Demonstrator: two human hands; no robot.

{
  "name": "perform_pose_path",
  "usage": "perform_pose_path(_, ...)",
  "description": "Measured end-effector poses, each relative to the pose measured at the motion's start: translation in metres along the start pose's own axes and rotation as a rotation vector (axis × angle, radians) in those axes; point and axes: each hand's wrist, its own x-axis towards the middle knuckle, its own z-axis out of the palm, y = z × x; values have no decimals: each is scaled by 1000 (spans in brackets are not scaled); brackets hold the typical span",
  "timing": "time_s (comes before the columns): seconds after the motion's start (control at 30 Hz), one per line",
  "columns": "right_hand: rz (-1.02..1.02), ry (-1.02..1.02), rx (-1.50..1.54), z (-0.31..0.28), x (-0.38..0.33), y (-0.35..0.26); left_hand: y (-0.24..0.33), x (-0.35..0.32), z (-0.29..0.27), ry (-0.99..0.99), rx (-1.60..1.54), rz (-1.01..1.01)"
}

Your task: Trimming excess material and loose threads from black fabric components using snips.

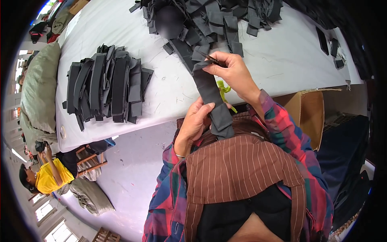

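Note:
A dark grey fabric strip [208, 88] hangs from the table's front edge towards my apron. My left hand [194, 121] is closed on its lower middle, thumb on top. At the strip's upper end, my right hand [236, 74] is closed around small dark thread snips [216, 61], their tips pointing up and left over the fabric. The right thumb touches or nearly touches the strip's edge. Between my hands, partly behind the strip, is a small bright green figure-shaped thing [223, 89]; what it is attached to is hidden.
On the white-covered table [161, 92] lie a neat stack of dark strips [107, 84] at left and a loose heap of strips [217, 20] at the far side. A cardboard box [308, 113] stands at right. A person in yellow [54, 175] sits at lower left near sacks [90, 195].

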Motion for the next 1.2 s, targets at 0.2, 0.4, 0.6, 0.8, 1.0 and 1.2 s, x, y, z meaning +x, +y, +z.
perform_pose_path(0.2, 107, -88, 134, -14, -38, -17, 16, -7, -9, 226, 70, 137)
perform_pose_path(0.4, 363, -93, 362, -16, -61, 12, 22, -6, -10, 416, 1265, 790)
perform_pose_path(0.6, 304, -227, 368, -15, -69, 15, 26, 1, 1, 497, 1587, 929)
perform_pose_path(0.8, -48, -62, -66, -8, -87, 20, 6, -4, -18, 762, 1352, 732)
perform_pose_path(1.0, -344, -44, -539, -7, -95, 23, 8, -11, -5, 314, 35, 254)
perform_pose_path(1.2, -525, 13, -932, -2, -102, 23, 6, 3, -8, 337, 106, 306)
